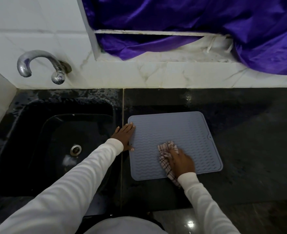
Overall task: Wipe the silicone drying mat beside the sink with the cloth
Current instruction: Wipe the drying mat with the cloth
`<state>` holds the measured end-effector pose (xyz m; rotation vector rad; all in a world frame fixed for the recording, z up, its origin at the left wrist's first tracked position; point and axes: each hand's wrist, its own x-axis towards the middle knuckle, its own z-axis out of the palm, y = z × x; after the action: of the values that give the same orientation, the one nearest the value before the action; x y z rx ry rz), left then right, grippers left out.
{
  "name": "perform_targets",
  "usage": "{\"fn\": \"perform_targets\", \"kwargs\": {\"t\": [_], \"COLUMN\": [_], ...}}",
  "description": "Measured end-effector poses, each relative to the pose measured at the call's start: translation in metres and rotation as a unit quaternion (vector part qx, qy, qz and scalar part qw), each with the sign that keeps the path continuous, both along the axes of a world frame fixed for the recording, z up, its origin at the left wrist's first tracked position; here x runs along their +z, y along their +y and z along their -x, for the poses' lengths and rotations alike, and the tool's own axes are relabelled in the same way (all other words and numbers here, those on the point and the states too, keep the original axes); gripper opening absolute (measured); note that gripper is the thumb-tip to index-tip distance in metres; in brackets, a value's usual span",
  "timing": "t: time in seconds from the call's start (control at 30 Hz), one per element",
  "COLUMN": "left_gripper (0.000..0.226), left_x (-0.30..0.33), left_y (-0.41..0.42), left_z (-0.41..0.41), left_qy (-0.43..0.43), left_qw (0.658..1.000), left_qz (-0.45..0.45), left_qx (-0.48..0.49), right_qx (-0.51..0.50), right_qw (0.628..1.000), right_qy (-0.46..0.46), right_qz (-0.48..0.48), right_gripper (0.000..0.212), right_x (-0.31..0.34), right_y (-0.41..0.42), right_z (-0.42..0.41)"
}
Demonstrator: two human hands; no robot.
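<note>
A grey-blue silicone drying mat (173,130) with wavy ridges lies flat on the dark counter just right of the sink. My left hand (125,136) rests flat on the mat's left edge, fingers straight. My right hand (181,162) grips a checked pink-and-white cloth (166,149) and presses it on the mat's near right part. One end of the cloth trails off the mat's front edge under my wrist.
A black sink (55,146) with a metal drain (75,149) sits to the left, its rim wet. A chrome tap (38,65) sticks out of the white tiled wall. Purple fabric (207,22) hangs over the window ledge. Dark counter (249,141) stretches right.
</note>
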<state>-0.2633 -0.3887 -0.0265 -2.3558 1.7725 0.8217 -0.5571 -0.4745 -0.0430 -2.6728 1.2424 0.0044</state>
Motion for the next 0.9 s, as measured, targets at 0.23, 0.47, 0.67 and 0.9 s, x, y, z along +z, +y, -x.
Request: {"fn": "perform_targets", "kwargs": {"t": [0.23,0.47,0.67,0.9], "left_gripper": [0.111,0.110,0.110,0.109], "left_x": [-0.002,-0.001,0.000,0.000], "left_y": [0.000,0.000,-0.002,-0.002], "left_z": [-0.001,0.000,0.003,0.006], "left_qy": [0.005,0.005,-0.002,-0.019], "left_qw": [1.000,1.000,1.000,1.000], "left_qz": [-0.001,-0.004,-0.013,-0.015], "left_qx": [0.003,0.011,0.012,0.013], "right_qx": [-0.161,-0.292,-0.241,0.035], "right_qw": [0.987,0.955,0.963,0.980], "right_qy": [0.012,-0.042,-0.096,-0.184], "right_qz": [-0.022,-0.038,-0.069,-0.060], "right_gripper": [0.044,0.040,0.047,0.049], "right_x": [0.016,0.015,0.010,0.030], "right_y": [-0.055,-0.089,-0.066,0.029], "right_z": [0.070,0.112,0.081,-0.042]}}
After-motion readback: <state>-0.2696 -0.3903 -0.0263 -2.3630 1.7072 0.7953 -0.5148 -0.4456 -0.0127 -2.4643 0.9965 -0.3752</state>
